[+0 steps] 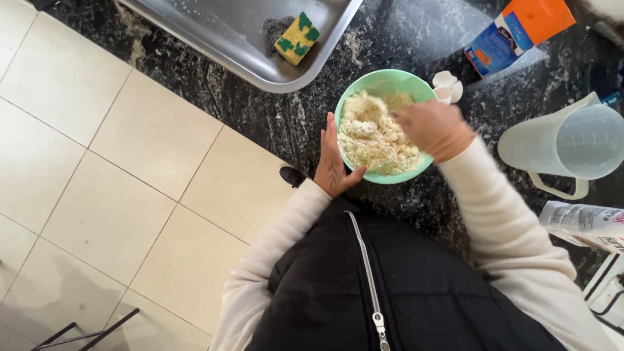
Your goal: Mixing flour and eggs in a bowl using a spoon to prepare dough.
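Mixing is the step you look to be in: your right hand [434, 127] is down in the green bowl [377, 83], fingers curled into the pale crumbly dough [374, 136], so it is closed on a clump of it rather than spread flat. Your left hand [333, 159] lies open against the bowl's near-left rim, palm on the wall, steadying it without gripping anything.

You have the bowl on the dark stone counter [260, 114], close to its edge, just in front of your body. A steel sink [234, 39] with a yellow-and-green sponge [297, 39] sits beyond it to the left. Eggshells [447, 86] rest just beside the far rim, an orange-and-blue box [513, 32] lies farther back, and a clear jug [572, 143] stands to your right, well apart.

By my judgement, the dough is loose and dry, so the next move calls for firm squeezing while your left hand braces the rim.

Being round, the bowl has no long axis; it sits upright, mouth facing up.
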